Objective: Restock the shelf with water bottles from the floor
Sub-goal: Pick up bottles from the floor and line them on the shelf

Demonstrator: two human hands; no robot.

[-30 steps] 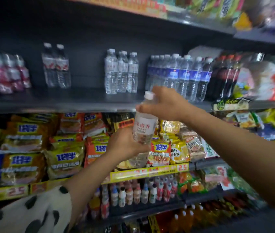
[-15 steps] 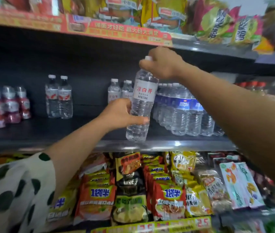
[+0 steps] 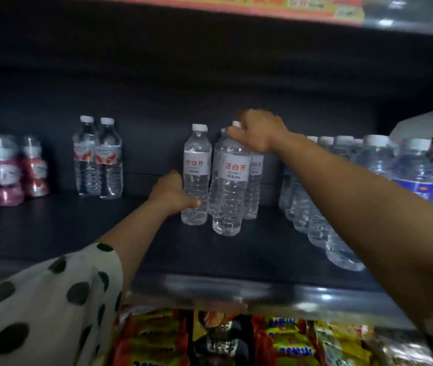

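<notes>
A clear water bottle (image 3: 230,186) with a white label and red characters stands on the dark shelf (image 3: 83,233), in front of a small group of the same bottles. My right hand (image 3: 259,130) grips it from above around the cap and neck. My left hand (image 3: 171,192) is curled round the lower part of the neighbouring bottle (image 3: 196,165) on the left, thumb across its front. Another matching bottle (image 3: 255,180) stands behind on the right, partly hidden.
Two bottles with red-patterned labels (image 3: 99,159) stand further left, and red-wrapped drinks (image 3: 6,175) at the far left. A long row of blue-labelled bottles (image 3: 408,175) fills the right side. Snack packets (image 3: 236,339) lie on the shelf below. Another shelf edge (image 3: 263,9) hangs overhead.
The bottle went from mid-air at the shelf edge to standing on the shelf among the matching bottles. My left hand shifted from its body to the bottle beside it. The view moved closer.
</notes>
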